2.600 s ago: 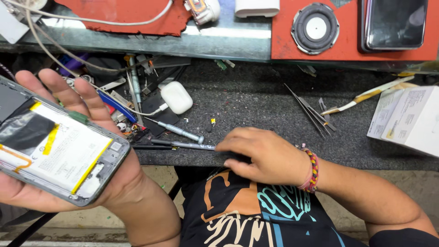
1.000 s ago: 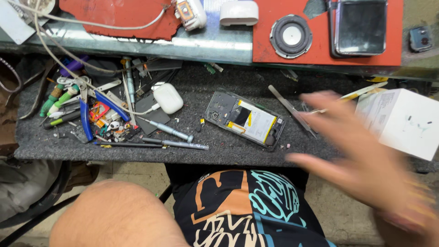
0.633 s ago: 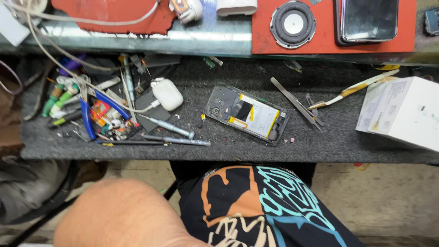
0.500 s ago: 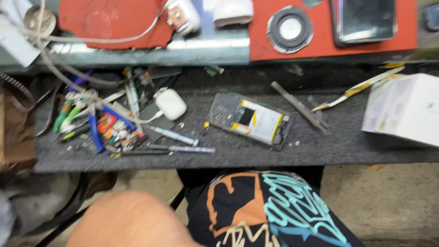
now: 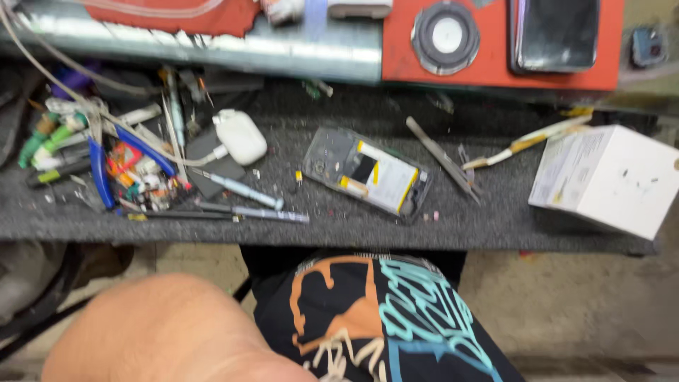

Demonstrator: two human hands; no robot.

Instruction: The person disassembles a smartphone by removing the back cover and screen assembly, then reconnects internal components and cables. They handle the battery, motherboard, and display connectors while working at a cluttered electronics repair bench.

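An opened phone (image 5: 368,172) lies back-up on the dark work mat (image 5: 495,219), its yellow-edged white battery exposed. No hand touches it. Only a blurred bare stretch of my left arm (image 5: 170,332) shows at the bottom left, below the mat's front edge; its hand is out of frame. My right hand is out of view. Metal tweezers (image 5: 442,159) lie just right of the phone. Two thin screwdrivers (image 5: 237,189) lie to its left.
A white box (image 5: 608,177) sits at the mat's right end. Blue-handled pliers (image 5: 102,173), a white plug-shaped case (image 5: 240,136) and several small tools crowd the left. Behind, a red pad (image 5: 488,67) carries a round part (image 5: 445,35) and a dark phone (image 5: 555,32).
My left hand let go of the opened phone, which now lies on the mat. My right hand swept off to the right and left the view. The camera moved closer.
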